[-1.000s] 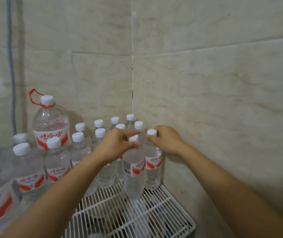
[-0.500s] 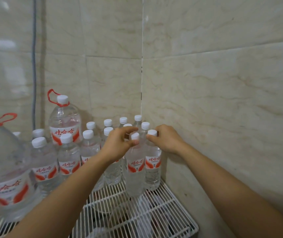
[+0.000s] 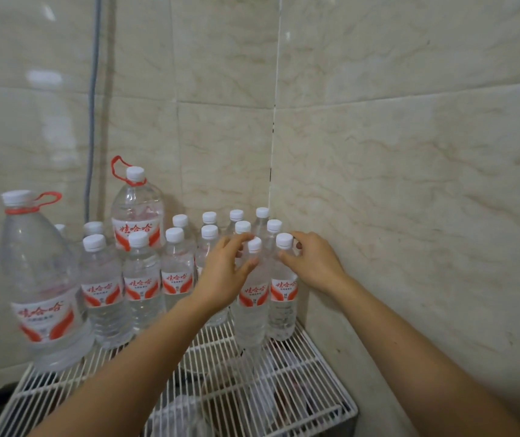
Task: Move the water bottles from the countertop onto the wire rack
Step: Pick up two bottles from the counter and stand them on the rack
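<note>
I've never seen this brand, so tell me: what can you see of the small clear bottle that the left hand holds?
The small clear plastic bottle has a white screw cap and a red-and-white label round its middle. It looks full of water and stands upright on the white wire rack, at its right side, beside a twin bottle. The left hand pinches its neck.

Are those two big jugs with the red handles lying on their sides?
No, the back jug and the left jug both stand upright, white caps on top.
</note>
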Demonstrator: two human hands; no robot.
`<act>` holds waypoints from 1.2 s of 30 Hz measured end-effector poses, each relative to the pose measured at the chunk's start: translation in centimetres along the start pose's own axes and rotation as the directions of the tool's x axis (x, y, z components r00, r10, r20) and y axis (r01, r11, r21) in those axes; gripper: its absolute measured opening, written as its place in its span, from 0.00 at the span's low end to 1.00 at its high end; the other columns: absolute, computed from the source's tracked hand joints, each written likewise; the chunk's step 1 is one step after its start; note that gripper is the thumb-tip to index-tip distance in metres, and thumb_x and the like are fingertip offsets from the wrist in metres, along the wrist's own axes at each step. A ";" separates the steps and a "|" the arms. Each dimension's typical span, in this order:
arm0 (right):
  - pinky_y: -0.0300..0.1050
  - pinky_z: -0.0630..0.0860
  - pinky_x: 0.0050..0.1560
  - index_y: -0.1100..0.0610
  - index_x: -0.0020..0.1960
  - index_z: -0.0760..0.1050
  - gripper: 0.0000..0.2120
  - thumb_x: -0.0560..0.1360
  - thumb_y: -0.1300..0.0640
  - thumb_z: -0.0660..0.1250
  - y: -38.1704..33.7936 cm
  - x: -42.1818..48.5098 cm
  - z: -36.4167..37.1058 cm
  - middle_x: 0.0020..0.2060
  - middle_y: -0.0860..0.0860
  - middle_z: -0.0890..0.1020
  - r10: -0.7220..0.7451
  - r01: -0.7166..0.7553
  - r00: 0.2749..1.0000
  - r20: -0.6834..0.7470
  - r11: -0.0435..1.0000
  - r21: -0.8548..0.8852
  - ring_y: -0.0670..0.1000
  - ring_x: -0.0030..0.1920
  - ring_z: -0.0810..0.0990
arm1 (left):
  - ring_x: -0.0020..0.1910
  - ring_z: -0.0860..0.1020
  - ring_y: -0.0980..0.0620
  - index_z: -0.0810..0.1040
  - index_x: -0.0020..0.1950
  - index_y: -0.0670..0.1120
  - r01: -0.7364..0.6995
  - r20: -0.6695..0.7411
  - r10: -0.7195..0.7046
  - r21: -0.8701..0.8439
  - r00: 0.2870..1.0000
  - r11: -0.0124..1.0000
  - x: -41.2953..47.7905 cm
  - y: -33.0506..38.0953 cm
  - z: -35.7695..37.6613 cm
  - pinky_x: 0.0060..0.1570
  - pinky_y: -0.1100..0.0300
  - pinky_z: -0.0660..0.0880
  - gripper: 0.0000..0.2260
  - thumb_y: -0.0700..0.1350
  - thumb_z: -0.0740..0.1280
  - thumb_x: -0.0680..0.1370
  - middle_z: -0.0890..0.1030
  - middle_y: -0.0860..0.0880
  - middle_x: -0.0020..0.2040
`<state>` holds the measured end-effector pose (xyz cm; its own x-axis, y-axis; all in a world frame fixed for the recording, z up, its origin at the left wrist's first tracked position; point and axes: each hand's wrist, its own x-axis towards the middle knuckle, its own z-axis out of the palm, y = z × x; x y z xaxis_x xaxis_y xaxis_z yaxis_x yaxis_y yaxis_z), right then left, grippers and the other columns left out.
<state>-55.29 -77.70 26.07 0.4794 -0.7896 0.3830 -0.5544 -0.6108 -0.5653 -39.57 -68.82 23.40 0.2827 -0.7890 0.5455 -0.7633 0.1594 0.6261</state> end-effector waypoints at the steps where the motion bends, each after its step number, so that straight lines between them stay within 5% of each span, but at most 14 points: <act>1: 0.54 0.80 0.43 0.50 0.52 0.78 0.19 0.70 0.39 0.63 0.1 -0.2 0.1 0.44 0.49 0.82 -0.004 0.004 1.000 -0.011 1.000 -0.003 0.52 0.44 0.81 | 0.57 0.72 0.56 0.68 0.69 0.52 -0.002 -0.003 0.002 0.013 1.000 1.000 -0.2 0.0 0.1 0.56 0.59 0.73 0.20 0.48 0.66 0.77 0.72 0.51 0.62; 8: 0.50 0.78 0.50 0.46 0.63 0.71 0.17 0.75 0.44 0.62 -0.1 -2.0 1.1 0.58 0.47 0.75 -0.001 -0.006 0.992 -0.126 0.998 -0.061 0.50 0.52 0.76 | 0.64 0.72 0.53 0.58 0.75 0.54 0.067 0.001 -0.067 0.001 0.998 0.998 -1.5 0.0 0.0 0.61 0.54 0.73 0.27 0.51 0.64 0.78 0.73 0.47 0.68; 12: 0.37 0.63 0.54 0.56 0.67 0.70 0.21 0.76 0.52 0.66 -1.4 -4.0 2.3 0.62 0.52 0.73 -0.077 0.076 0.971 -0.226 0.997 -0.016 0.53 0.61 0.72 | 0.67 0.70 0.54 0.57 0.75 0.53 0.075 -0.006 -0.075 0.040 0.997 0.996 -4.3 -0.3 -0.5 0.63 0.56 0.70 0.26 0.53 0.62 0.79 0.70 0.50 0.70; 15: 0.46 0.69 0.62 0.58 0.63 0.74 0.18 0.74 0.54 0.68 -2.4 -6.5 4.6 0.57 0.52 0.76 -0.146 0.169 0.950 -0.276 0.983 0.063 0.52 0.59 0.73 | 0.69 0.67 0.55 0.59 0.75 0.52 0.096 -0.008 -0.096 0.139 0.995 0.986 -8.2 -1.6 -1.8 0.67 0.56 0.67 0.25 0.55 0.60 0.79 0.67 0.52 0.72; 22: 0.42 0.65 0.66 0.53 0.70 0.67 0.23 0.78 0.47 0.63 -6.5 -13.0 13.5 0.65 0.48 0.72 -0.225 0.219 0.961 0.160 0.974 0.055 0.48 0.66 0.69 | 0.67 0.69 0.53 0.66 0.71 0.49 0.269 -0.086 -0.255 0.340 0.963 0.901 -19.5 -6.9 -8.2 0.64 0.61 0.64 0.21 0.52 0.61 0.80 0.70 0.50 0.69; 36: 0.51 0.63 0.69 0.55 0.74 0.61 0.26 0.80 0.45 0.56 -34.4 -30.8 31.5 0.70 0.51 0.68 -0.553 0.597 0.685 0.475 0.799 0.070 0.53 0.70 0.64 | 0.71 0.62 0.48 0.65 0.71 0.46 0.682 -0.416 -0.547 0.534 0.726 0.500 -47.8 -13.1 -34.0 0.62 0.54 0.69 0.21 0.53 0.57 0.81 0.67 0.48 0.70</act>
<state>-29.59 -30.49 10.72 0.9579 -0.1752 0.2276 -0.1095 -0.9553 -0.2746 -23.36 -13.04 8.05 0.8646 -0.4137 0.2850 -0.4987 -0.7752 0.3877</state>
